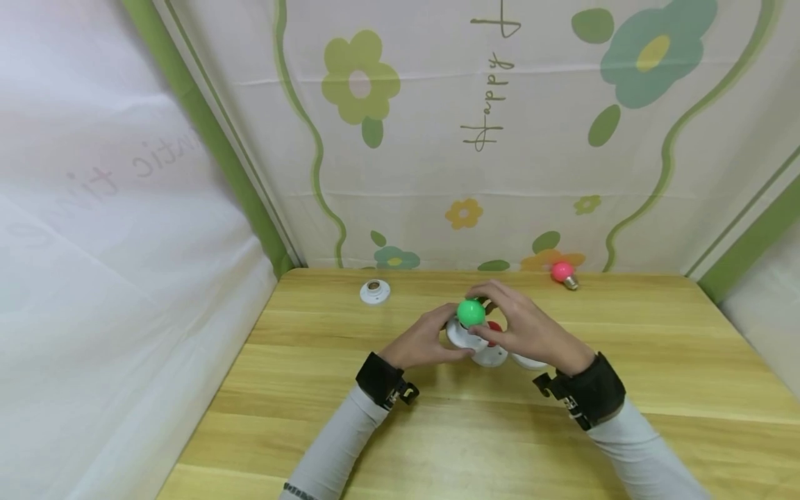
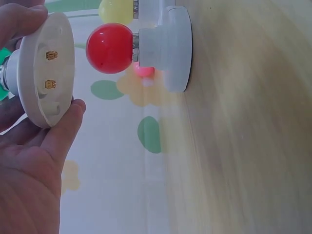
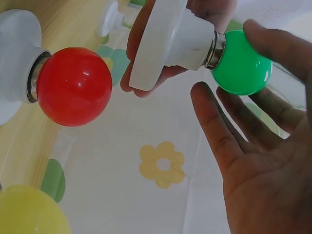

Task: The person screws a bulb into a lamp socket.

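Observation:
My left hand [image 1: 428,342] holds a white lamp holder [image 2: 62,73] by the rim of its round base, raised off the table. In the left wrist view the hollow underside shows two brass contacts. A green light bulb [image 3: 243,63] sits in the holder's socket, its metal collar partly visible. My right hand [image 1: 534,328] has its thumb and fingertips around the green bulb. Close beside the hands, a red bulb [image 3: 74,87] stands in another white holder [image 2: 175,53] on the table. The right hand partly hides that red bulb in the head view.
A yellow bulb [image 3: 29,217] is near the red one; a white base [image 1: 529,362] shows under the right hand. Toward the back left of the wooden table [image 1: 437,444] lies a bulbless lamp holder [image 1: 375,293]. A pink bulb [image 1: 562,272] lies by the back edge, near the patterned curtain [image 1: 406,167].

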The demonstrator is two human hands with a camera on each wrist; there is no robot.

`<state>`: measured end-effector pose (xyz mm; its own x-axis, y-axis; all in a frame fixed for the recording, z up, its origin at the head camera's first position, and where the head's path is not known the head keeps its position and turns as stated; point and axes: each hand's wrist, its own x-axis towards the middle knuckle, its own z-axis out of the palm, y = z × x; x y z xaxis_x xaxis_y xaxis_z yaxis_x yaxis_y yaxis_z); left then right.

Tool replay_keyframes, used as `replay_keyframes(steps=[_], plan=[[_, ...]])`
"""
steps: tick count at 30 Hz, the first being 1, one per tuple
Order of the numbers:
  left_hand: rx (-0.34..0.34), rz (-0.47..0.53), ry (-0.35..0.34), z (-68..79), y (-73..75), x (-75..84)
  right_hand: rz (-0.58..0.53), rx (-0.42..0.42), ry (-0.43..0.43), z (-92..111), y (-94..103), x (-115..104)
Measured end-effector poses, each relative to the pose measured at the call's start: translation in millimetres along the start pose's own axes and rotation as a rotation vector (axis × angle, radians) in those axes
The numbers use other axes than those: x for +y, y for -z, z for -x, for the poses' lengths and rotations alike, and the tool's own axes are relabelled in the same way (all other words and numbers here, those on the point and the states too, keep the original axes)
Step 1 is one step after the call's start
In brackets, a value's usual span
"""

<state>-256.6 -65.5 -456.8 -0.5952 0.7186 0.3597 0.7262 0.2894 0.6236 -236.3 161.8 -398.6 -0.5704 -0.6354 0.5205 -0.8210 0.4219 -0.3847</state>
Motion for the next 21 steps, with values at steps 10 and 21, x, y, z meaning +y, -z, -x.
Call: replay_keyframes(steps=[10,21], plan=[[0.012,0.011,-0.019,0.1,4.5,14.1,-0.024,-0.064,0.025,2,0.7,-4],[0.011,0.007,-0.018,1.9,14.3,34.8,0.024,-0.005,0.074,0,3.9,-4]])
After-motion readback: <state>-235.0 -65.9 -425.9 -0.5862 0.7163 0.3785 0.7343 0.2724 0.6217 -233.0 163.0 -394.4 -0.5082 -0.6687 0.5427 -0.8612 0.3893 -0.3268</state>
